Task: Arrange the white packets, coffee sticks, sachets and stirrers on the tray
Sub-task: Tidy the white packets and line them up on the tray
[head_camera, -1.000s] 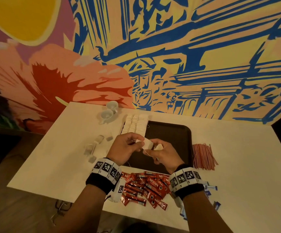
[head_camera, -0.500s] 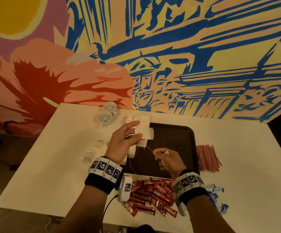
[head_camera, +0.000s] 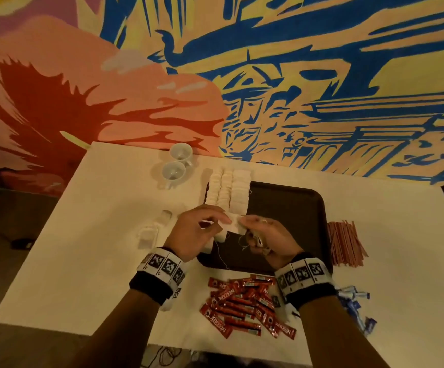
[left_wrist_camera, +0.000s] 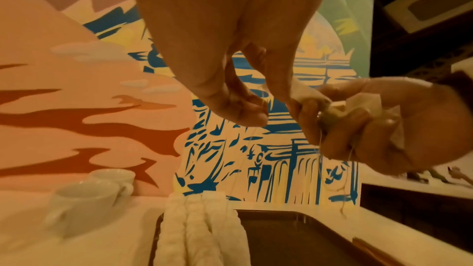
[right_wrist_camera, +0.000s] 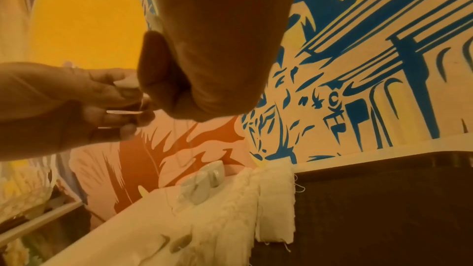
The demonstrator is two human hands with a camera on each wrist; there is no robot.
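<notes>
Above the near-left part of the dark brown tray [head_camera: 289, 208], both hands meet. My left hand [head_camera: 223, 222] pinches a white packet [head_camera: 232, 227] with thin strings hanging from it. My right hand [head_camera: 245, 224] grips the same packet's other end, with more crumpled white packets [left_wrist_camera: 363, 106] bunched in its curled fingers. Three rows of white packets [head_camera: 227, 189] lie along the tray's left edge. The red coffee sticks [head_camera: 244, 304] are heaped on the table in front of the tray. Reddish stirrers [head_camera: 345, 243] lie right of it, blue sachets [head_camera: 353, 304] near my right wrist.
Two white cups [head_camera: 175, 166] stand at the back left of the white table [head_camera: 96, 235]. A few loose white packets [head_camera: 151, 231] lie left of my left hand. A painted wall rises right behind the table. The tray's right part is bare.
Half a second ago my left hand was raised toward the packet rows, apart from the right. It has come back down, and both hands now hold the packet together.
</notes>
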